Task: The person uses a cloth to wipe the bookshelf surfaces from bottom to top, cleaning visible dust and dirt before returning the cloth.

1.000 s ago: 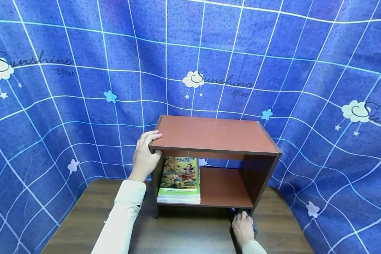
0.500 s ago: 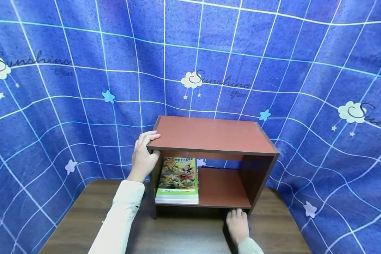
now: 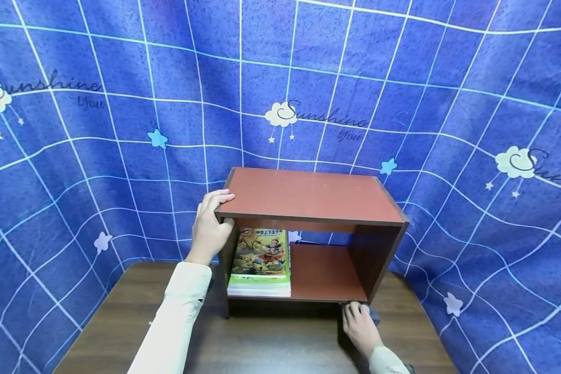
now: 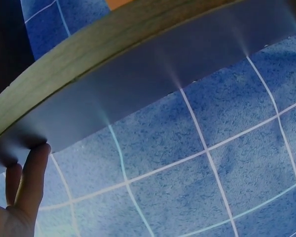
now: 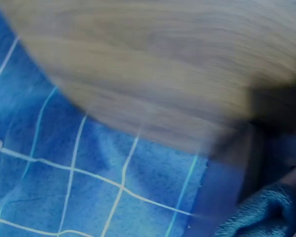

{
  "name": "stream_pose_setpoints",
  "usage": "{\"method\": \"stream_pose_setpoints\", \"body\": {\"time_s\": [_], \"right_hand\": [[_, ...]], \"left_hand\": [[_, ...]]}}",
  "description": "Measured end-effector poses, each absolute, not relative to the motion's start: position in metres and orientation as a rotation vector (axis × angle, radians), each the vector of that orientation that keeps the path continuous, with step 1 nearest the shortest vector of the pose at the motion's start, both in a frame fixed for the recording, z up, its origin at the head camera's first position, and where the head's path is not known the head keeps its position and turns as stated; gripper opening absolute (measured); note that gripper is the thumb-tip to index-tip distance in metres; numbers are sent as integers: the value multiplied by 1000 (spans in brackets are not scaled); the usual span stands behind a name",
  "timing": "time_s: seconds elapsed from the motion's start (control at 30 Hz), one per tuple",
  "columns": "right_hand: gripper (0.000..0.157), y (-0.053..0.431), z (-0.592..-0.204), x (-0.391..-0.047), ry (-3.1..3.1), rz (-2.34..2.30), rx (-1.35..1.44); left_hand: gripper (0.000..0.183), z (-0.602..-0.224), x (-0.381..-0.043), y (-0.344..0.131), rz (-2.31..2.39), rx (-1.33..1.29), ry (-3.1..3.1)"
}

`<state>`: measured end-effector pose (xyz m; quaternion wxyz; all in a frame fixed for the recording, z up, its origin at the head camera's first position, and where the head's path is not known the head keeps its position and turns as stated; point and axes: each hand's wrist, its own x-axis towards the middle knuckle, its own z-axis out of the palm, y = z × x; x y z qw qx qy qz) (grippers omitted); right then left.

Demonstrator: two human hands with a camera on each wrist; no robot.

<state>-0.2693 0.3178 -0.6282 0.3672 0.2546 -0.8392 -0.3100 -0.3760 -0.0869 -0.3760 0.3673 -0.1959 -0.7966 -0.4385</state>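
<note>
A small red-brown shelf (image 3: 315,195) with dark side panels stands on the wooden table. My left hand (image 3: 210,226) grips its top left corner, fingertips over the top board and thumb at the front edge below. In the left wrist view, fingers (image 4: 33,177) touch the side panel (image 4: 113,94). At the lower right front of the shelf, my right hand (image 3: 359,324) holds a dark blue-grey cloth (image 3: 373,315), partly hidden under the hand. The right wrist view shows the fuzzy cloth (image 5: 266,212) at its bottom corner, blurred.
Several books lie stacked at the left on the shelf's lower board, an illustrated cover (image 3: 262,253) on top. The table (image 3: 271,343) extends around the shelf. Behind and beside it hangs a blue gridded curtain (image 3: 121,119) with clouds and stars.
My right hand moved left along the shelf's lower front, then back right and slightly away from me with the cloth. The left hand keeps its grip on the corner.
</note>
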Motion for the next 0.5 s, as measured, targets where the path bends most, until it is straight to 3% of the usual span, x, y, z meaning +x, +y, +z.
{"method": "stream_pose_setpoints", "body": {"time_s": [0.17, 0.5], "right_hand": [[28, 313, -627, -272, -2188, -857, 506], [41, 295, -638, -266, -2309, -975, 370]], "left_hand": [[45, -375, -376, -84, -1133, -504, -2042], [45, -376, -375, -89, -1108, -494, -2066]]}}
